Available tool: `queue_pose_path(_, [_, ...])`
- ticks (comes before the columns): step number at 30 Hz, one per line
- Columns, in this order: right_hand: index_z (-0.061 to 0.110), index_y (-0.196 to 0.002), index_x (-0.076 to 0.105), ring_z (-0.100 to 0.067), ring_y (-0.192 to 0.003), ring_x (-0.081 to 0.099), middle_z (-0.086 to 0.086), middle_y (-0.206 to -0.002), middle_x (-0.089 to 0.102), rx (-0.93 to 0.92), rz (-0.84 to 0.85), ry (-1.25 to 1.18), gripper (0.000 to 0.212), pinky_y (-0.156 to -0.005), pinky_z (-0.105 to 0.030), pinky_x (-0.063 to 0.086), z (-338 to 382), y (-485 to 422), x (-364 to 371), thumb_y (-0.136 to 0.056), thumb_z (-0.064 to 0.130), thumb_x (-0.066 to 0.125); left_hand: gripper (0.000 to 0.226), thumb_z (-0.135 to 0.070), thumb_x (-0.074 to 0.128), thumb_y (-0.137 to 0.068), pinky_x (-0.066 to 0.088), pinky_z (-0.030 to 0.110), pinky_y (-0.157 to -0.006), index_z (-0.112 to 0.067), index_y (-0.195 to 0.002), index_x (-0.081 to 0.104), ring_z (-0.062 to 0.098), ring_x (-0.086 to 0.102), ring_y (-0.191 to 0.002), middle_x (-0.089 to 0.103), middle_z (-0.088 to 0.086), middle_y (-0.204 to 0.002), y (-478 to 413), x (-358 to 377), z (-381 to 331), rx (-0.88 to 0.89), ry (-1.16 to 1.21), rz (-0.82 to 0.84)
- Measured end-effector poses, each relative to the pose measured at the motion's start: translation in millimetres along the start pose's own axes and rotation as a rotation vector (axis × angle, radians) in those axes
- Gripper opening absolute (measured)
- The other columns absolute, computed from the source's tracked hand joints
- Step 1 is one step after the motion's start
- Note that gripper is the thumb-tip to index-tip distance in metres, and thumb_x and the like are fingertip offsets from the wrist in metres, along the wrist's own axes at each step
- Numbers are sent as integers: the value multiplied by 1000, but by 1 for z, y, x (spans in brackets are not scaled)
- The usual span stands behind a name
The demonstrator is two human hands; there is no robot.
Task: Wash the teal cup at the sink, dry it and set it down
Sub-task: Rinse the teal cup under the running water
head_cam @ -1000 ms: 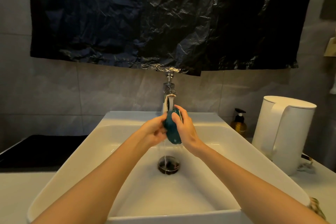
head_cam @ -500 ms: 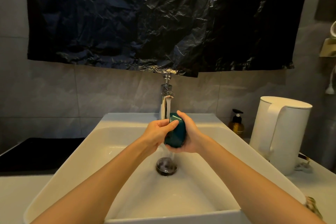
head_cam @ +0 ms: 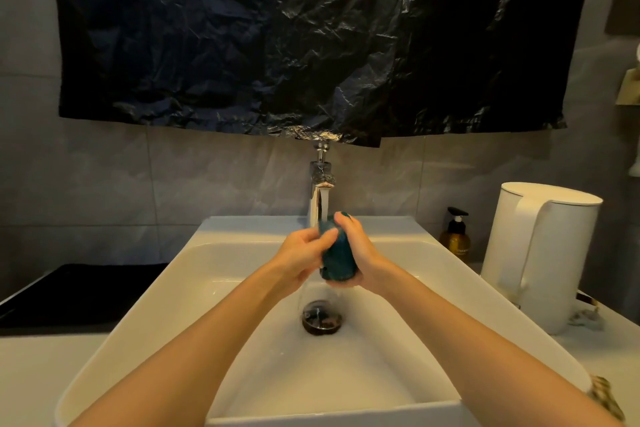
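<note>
- Just changed: L hand [head_cam: 300,253] is sliding its thumb back down across the teal cup [head_cam: 338,255]. Half a sec ago that thumb was reaching over the cup's upper end.
- The cup's also been turning. A sec ago it was sitting near upright, then leaning to 1 o'clock, and now its upper end is tipping slightly to 11 o'clock, toward the water stream [head_cam: 324,206].
- Meaning, as I'm reading it: the person is rubbing and rotating the cup under running water, so the wash step is under way. Drying and setting down aren't started yet.
- R hand [head_cam: 362,251] is wrapping the cup from its 3 o'clock side and from behind, w/ fingertips hooking over the top end.
- L hand is pressing on the cup from 9 o'clock, fingers curled, thumb lying across the front. Both hands are grasping it.
- Where: the cup is hanging in the air over the sink [head_cam: 180,284], at 12 o'clock of the drain [head_cam: 322,318] and just below the faucet [head_cam: 320,184] spout. It isn't touching the basin.
- Look: dark teal, small, rounded, wet and glinting, w/ a speckled or textured surface. Can't tell which end is the mouth, and no handle is showing.
- Water is spilling off the cup's lower end toward the drain.
- Kettle [head_cam: 543,253] is standing at 3 o'clock of the sink, and the soap bottle [head_cam: 456,236] at 2 o'clock.
</note>
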State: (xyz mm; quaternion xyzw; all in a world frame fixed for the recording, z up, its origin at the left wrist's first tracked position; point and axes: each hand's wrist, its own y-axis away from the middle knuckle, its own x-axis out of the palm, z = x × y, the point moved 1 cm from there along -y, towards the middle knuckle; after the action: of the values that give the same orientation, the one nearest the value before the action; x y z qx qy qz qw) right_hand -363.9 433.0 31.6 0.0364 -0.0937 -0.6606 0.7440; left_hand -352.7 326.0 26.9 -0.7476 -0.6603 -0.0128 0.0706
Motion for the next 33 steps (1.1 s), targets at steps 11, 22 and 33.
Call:
queue_pose_path(11, [44,-127,39,-23,-95,59,-5,-115,54,-173,-23,177,36,-74,-42,58,-7,-3,5,-94,57,41,26,-33,50,-95,53,38,-83,-12,-108,58,27,59,-101,62,10,-107,-1,3,-7,-104,190,-167])
queue_pose_path(22, [44,-128,39,-22,-98,57,-4,-116,53,-214,-19,146,37,-68,-38,57,-4,2,5,-93,54,45,28,-38,44,-97,54,36,-82,-15,-108,52,23,59,-97,60,6,-100,-4,7,-7,-86,-9,-129])
queue_pose_path(33, [45,-132,37,-21,-99,58,-5,-122,53,-292,46,168,37,-71,-37,56,-4,4,5,-96,51,41,31,-29,47,-97,52,35,-81,-9,-120,54,23,60,-98,62,13,-109,1,-1,-15,-114,223,-50])
